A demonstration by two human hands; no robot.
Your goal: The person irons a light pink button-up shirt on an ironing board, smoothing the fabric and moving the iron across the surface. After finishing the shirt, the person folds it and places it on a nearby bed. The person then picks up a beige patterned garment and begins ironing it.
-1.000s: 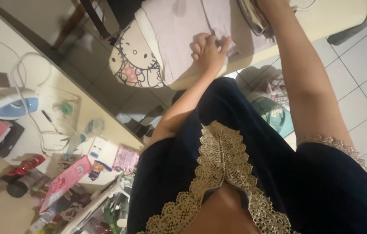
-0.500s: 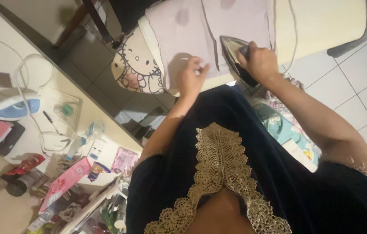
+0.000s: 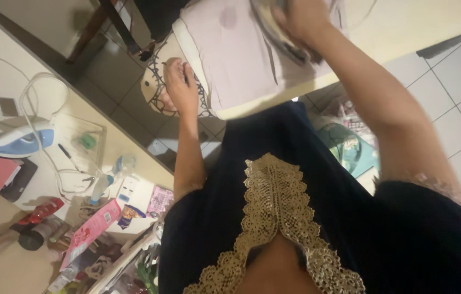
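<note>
A pale lilac cloth [image 3: 236,60] lies spread on a cream ironing board [image 3: 404,27]. My right hand [image 3: 301,19] is at the far top of the view, closed around the handle of an iron [image 3: 274,30] that rests on the cloth; both are blurred. My left hand [image 3: 181,87] lies flat at the cloth's left edge, with its fingers on the board's cartoon-cat end cover [image 3: 157,95]. It holds nothing. My dark dress with gold lace trim [image 3: 274,218] fills the lower part of the view.
On the left stands a counter with a second, blue and white iron [image 3: 18,140], white cables [image 3: 40,87], a pink box [image 3: 91,231] and several bottles. A patterned cloth heap [image 3: 350,147] lies on the white tiled floor [image 3: 459,81] by my right side.
My right hand has pushed the iron away from me, up across the cloth. My left hand has slid left from the cloth's middle to its edge on the cartoon cover.
</note>
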